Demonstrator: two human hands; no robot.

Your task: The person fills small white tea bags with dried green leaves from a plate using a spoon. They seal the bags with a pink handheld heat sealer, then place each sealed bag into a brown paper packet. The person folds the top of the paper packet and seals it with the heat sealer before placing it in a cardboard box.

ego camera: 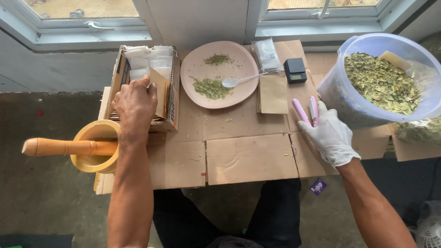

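Note:
My bare left hand [135,103] reaches into a cardboard box [173,98] of white and tan paper pouches and pinches a tan pouch [160,89]. My right hand [330,133], in a white glove, rests on the cardboard-covered table [248,158], its fingers on a pink handheld tool [307,110] lying beside a large clear tub [342,98] of dried green leaves. A pink plate [243,69] with two small piles of crushed leaves and a white spoon [239,81] sits at the back centre.
A yellow mortar [87,133] with a wooden pestle [55,147] stands at the left edge. A tan pouch [273,94], a small black scale [295,70] and a clear packet [267,54] lie behind the right hand. Windows run along the back wall.

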